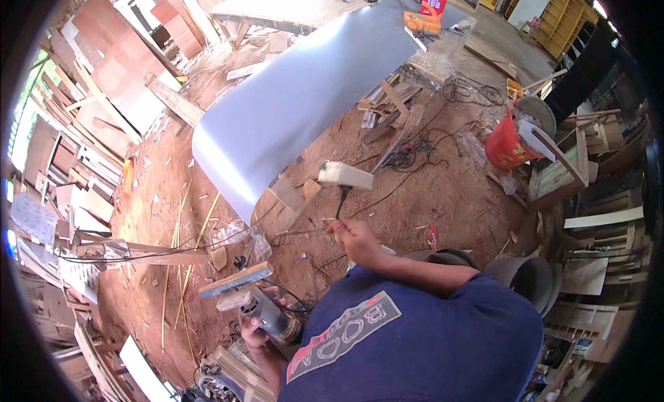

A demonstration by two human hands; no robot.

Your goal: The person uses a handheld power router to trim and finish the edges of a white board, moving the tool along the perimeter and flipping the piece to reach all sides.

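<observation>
My left hand [254,334] grips a grey, rounded power tool [266,315] low and to the left of my body, with fingers showing on both sides of it. A pale block [235,300] and a longer blue-edged wooden strip [236,280] sit at the tool's far end; whether they are fixed to it I cannot tell. Out in front, my right hand [356,239] is closed round the dark, thin handle of a mallet-like tool [346,175] with a pale blocky head. That head is raised over the dusty floor, apart from the sheet beyond.
A large glossy grey-white sheet [290,104] curves down off a bench ahead. Wood offcuts [290,198] and cables [415,149] litter the floor. On the right stand a red bucket [508,142] and a wooden frame [564,167]. Boards [121,77] lean at left.
</observation>
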